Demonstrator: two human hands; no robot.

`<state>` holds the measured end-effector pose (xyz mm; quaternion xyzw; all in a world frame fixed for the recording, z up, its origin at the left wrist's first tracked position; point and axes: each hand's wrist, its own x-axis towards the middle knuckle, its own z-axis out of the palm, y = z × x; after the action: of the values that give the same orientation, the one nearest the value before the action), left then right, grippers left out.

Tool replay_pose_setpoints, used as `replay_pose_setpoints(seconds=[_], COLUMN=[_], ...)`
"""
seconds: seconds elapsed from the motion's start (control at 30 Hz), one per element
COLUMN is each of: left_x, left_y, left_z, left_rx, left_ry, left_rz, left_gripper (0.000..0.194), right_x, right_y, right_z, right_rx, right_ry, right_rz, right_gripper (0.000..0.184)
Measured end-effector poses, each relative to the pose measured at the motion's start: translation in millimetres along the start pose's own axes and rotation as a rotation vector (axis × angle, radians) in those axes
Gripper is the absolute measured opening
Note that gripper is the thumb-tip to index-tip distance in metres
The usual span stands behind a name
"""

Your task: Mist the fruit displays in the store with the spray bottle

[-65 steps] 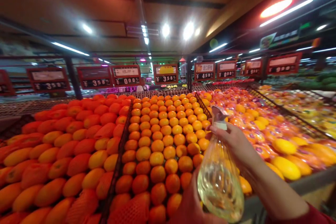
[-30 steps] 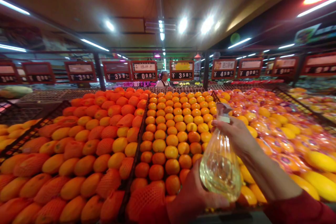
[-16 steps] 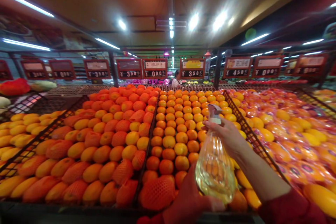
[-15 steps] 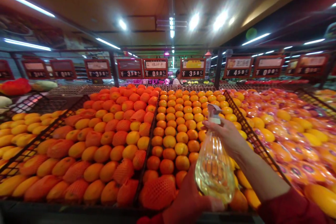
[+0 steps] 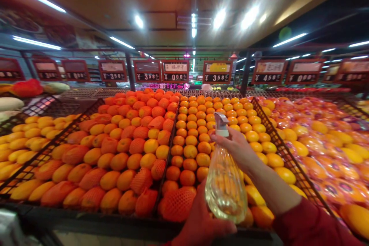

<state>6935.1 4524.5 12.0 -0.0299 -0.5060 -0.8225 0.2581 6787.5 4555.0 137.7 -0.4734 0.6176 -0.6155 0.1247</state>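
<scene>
1. Fruit stand spans the whole width, split by black dividers into bins.
2. Netted orange fruit fills the left-centre bin; small oranges fill the middle bin, up to the stand's front edge.
3. Clear spray bottle stands upright over the middle bin's front edge.
4. Right hand is clamped around the bottle's neck below the white nozzle.
5. Left hand cups the bottle's base, fingers curled against it.

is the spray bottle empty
No, the clear spray bottle, held by the right hand at its neck and the left hand below, is mostly full of pale liquid.
</scene>
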Motion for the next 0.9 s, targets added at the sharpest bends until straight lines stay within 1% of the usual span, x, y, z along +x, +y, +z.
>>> replay_pose_setpoints(seconds=[0.07, 0.1, 0.23, 0.3, 0.4, 0.47, 0.6, 0.7, 0.9], left_x=[-3, -4, -8, -9, -13, -17, -26, -28, -28], left_y=[-2, -2, 0, 0, -4, -10, -19, -21, -18], left_z=[-4.5, -6.2, -9.8, -12.0, -18.3, -24.0, -32.8, -33.6, -27.6], left_rx=[0.054, 0.075, 0.102, 0.110, 0.149, 0.194, 0.277, 0.303, 0.357], left_ry=[0.030, 0.041, 0.049, 0.031, 0.016, 0.024, 0.086, 0.111, 0.114], left_rz=[-0.022, -0.031, -0.034, -0.012, 0.006, -0.009, -0.060, -0.061, -0.069], left_gripper=[0.102, 0.102, 0.087, 0.086, 0.097, 0.099, 0.086, 0.082, 0.080], right_x=[0, 0, 0, 0, 1, 0, -3, -6, -10], right_y=[0, 0, 1, 2, 4, 6, 9, 8, 3], right_z=[5, 8, 15, 19, 24, 27, 32, 32, 26], right_rx=[0.001, 0.004, 0.018, 0.029, 0.041, 0.041, 0.033, 0.030, 0.028], right_ry=[-0.017, -0.025, -0.063, -0.087, -0.118, -0.133, -0.151, -0.156, -0.153], right_rz=[-0.003, -0.005, -0.016, -0.023, -0.030, -0.028, -0.007, 0.024, 0.054], right_gripper=[0.027, 0.027, 0.026, 0.026, 0.026, 0.027, 0.026, 0.029, 0.031])
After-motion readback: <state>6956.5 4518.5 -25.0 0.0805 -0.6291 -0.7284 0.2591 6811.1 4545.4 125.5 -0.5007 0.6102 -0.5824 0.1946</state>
